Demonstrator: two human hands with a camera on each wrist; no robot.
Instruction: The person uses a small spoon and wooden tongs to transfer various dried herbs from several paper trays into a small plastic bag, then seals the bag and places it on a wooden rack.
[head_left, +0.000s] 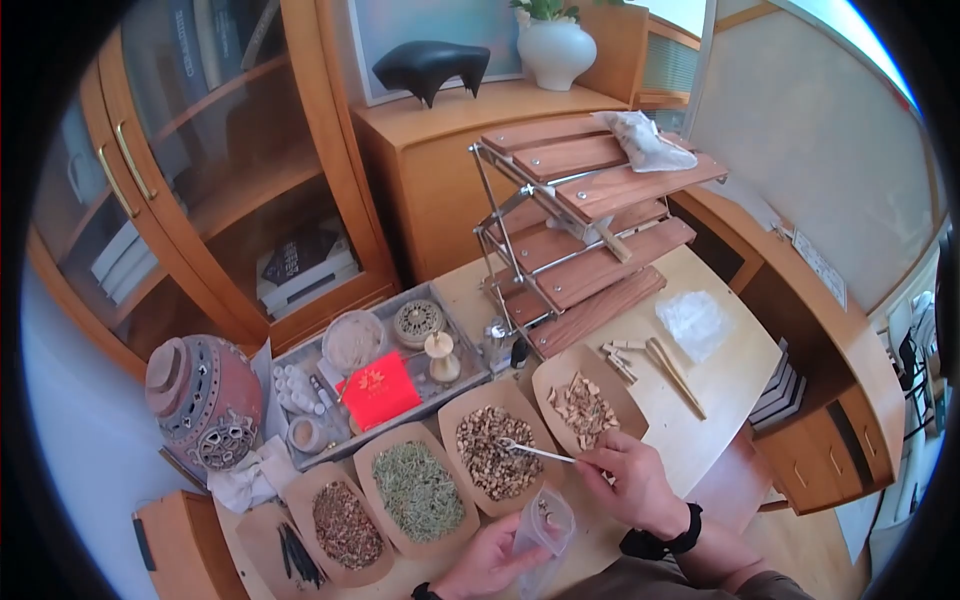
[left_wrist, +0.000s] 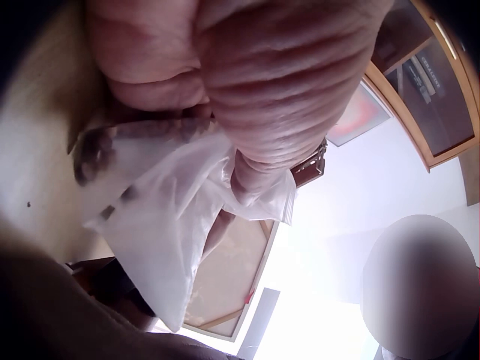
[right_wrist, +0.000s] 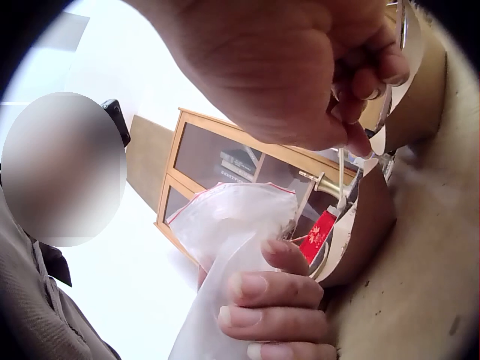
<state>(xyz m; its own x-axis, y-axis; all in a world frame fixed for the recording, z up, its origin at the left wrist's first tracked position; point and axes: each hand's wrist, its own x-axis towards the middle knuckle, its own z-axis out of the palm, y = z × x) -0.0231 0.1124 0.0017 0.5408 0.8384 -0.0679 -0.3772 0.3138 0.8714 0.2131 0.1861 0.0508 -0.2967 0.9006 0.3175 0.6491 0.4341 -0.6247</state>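
My left hand grips a clear plastic zip bag, its mouth held open near the front edge of the table. A few dark pieces show through the bag in the left wrist view. Between thumb and fingers my right hand pinches a slim white spoon. The spoon's tip lies over the chopped brown pieces in one paper tray. In the right wrist view, left-hand fingers curl against the bag, below the right hand.
Paper trays alongside hold green dried herb, reddish-brown bits, dark pods and pale wood chips. Behind are a grey tray with a red packet, a folding wooden rack, tongs and a patterned jar.
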